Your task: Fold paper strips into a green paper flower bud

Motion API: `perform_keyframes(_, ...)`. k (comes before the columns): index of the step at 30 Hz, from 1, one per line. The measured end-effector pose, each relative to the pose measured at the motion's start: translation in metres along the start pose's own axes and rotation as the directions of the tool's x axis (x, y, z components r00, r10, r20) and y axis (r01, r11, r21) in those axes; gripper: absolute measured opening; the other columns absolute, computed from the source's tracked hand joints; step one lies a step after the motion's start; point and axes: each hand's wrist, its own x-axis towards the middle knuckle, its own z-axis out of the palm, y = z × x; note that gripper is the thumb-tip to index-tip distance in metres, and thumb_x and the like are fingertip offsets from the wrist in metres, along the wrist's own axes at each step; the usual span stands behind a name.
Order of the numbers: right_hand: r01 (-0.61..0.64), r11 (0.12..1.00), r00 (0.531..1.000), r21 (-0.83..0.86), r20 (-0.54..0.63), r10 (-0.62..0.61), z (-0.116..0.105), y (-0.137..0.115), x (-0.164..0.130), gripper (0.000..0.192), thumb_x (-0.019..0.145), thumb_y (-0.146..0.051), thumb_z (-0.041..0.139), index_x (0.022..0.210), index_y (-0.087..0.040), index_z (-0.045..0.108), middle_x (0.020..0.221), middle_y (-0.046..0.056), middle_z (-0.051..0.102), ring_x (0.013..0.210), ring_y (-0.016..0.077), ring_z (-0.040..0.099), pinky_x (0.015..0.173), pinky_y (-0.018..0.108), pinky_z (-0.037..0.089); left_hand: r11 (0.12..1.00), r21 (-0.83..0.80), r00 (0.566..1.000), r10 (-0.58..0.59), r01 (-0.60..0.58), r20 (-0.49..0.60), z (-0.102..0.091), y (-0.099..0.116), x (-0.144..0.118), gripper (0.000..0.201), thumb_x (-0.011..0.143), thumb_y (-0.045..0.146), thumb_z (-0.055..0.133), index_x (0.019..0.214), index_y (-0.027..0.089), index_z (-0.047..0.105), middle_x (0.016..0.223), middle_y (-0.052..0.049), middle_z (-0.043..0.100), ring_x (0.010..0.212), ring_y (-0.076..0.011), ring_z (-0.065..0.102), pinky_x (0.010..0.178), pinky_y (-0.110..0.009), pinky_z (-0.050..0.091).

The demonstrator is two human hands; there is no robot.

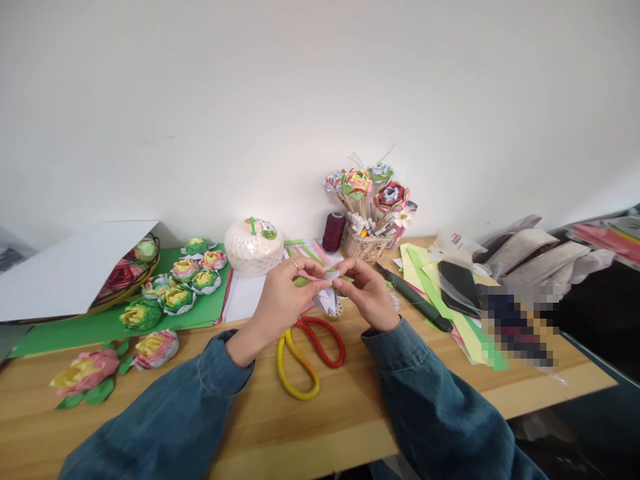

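I had both hands raised just above the desk [320,427], meeting at the middle. My left hand [286,293] kept a narrow grip on a folded pink-and-white paper piece [327,293], thumb and fingers pinching its left end. My right hand [369,291] pinched the same piece from the other side, fingertips nearly touching the left's. Directly below lay scissors [310,353] with red and yellow handles. Finished paper flowers [180,280] sat on a green sheet [100,327] to the left.
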Motion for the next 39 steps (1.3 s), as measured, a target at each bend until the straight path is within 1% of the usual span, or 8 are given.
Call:
perform_keyframes(6,-0.006,1.000,1.000,0.004,0.015,0.006,0.000,0.000,0.000,0.016,0.073,-0.030,0.063,0.074,-0.018,0.052,0.074,-0.001,0.053,0.069,0.0108,0.049,0.063,0.023,0.040,0.997,-0.069,0.994,-0.018,0.025,0.104,-0.003,-0.001,0.002,0.009,0.065,0.021,0.064,0.069,0.016,0.059,0.073,-0.001,0.062,0.072,-0.0133,0.057,0.067,-0.025,0.046)
perform_keyframes(13,-0.102,0.994,0.995,-0.038,-0.022,0.101,0.001,0.002,0.001,0.019,0.071,-0.033,0.064,0.074,-0.017,0.054,0.069,-0.001,0.052,0.058,0.0091,0.047,0.053,0.022,0.037,0.975,-0.098,0.971,-0.182,0.198,0.157,-0.003,-0.008,0.005,0.013,0.065,0.026,0.063,0.066,0.015,0.057,0.064,0.001,0.059,0.061,-0.0112,0.054,0.059,-0.024,0.044)
perform_keyframes(21,-0.275,0.961,0.955,0.002,0.115,0.273,-0.005,-0.004,0.004,0.023,0.064,-0.030,0.069,0.075,-0.014,0.056,0.070,-0.001,0.057,0.064,0.0095,0.053,0.061,0.023,0.041,0.909,-0.303,0.932,-0.189,0.285,0.308,-0.006,-0.019,0.012,0.012,0.062,0.020,0.066,0.067,0.013,0.057,0.062,0.002,0.057,0.058,-0.0078,0.052,0.059,-0.022,0.043)
perform_keyframes(26,-0.318,0.948,0.945,0.024,0.087,0.315,-0.003,-0.005,0.002,0.023,0.061,-0.029,0.071,0.069,-0.014,0.055,0.066,-0.002,0.056,0.059,0.0086,0.053,0.059,0.023,0.042,0.889,-0.324,0.899,-0.183,0.324,0.398,-0.009,-0.019,0.015,0.013,0.061,0.022,0.067,0.068,0.014,0.059,0.062,0.001,0.061,0.059,-0.0095,0.055,0.061,-0.024,0.045)
perform_keyframes(30,-0.303,0.953,0.952,0.004,0.041,0.302,0.000,-0.005,0.001,0.022,0.061,-0.027,0.070,0.066,-0.015,0.053,0.063,-0.003,0.056,0.056,0.0083,0.052,0.057,0.023,0.042,0.904,-0.306,0.905,-0.166,0.299,0.391,-0.010,-0.018,0.014,0.011,0.063,0.022,0.065,0.069,0.016,0.059,0.062,0.002,0.061,0.058,-0.0098,0.056,0.059,-0.024,0.045)
perform_keyframes(34,-0.252,0.964,0.967,-0.086,0.010,0.254,0.003,-0.002,0.000,0.018,0.064,-0.026,0.066,0.067,-0.016,0.052,0.061,-0.002,0.056,0.055,0.0093,0.053,0.054,0.023,0.043,0.947,-0.228,0.935,-0.146,0.227,0.324,-0.009,-0.019,0.013,0.009,0.064,0.020,0.063,0.068,0.014,0.058,0.062,0.001,0.059,0.058,-0.0096,0.054,0.058,-0.024,0.045)
perform_keyframes(37,-0.130,0.956,0.991,-0.264,-0.057,0.120,0.006,0.000,-0.004,0.011,0.068,-0.023,0.062,0.066,-0.016,0.054,0.061,0.000,0.058,0.054,0.0106,0.053,0.053,0.023,0.044,0.975,-0.167,0.960,-0.096,0.143,0.261,-0.008,-0.021,0.012,0.007,0.066,0.019,0.061,0.067,0.014,0.057,0.065,0.001,0.059,0.062,-0.0105,0.055,0.061,-0.024,0.045)
perform_keyframes(39,-0.038,0.909,0.994,-0.416,-0.106,-0.007,0.009,0.000,-0.006,0.008,0.070,-0.021,0.060,0.065,-0.017,0.055,0.062,0.001,0.059,0.056,0.0118,0.054,0.056,0.025,0.044,0.991,-0.110,0.975,-0.056,0.081,0.216,-0.007,-0.021,0.010,0.004,0.068,0.018,0.059,0.068,0.015,0.058,0.068,0.000,0.060,0.066,-0.0115,0.056,0.063,-0.025,0.045)
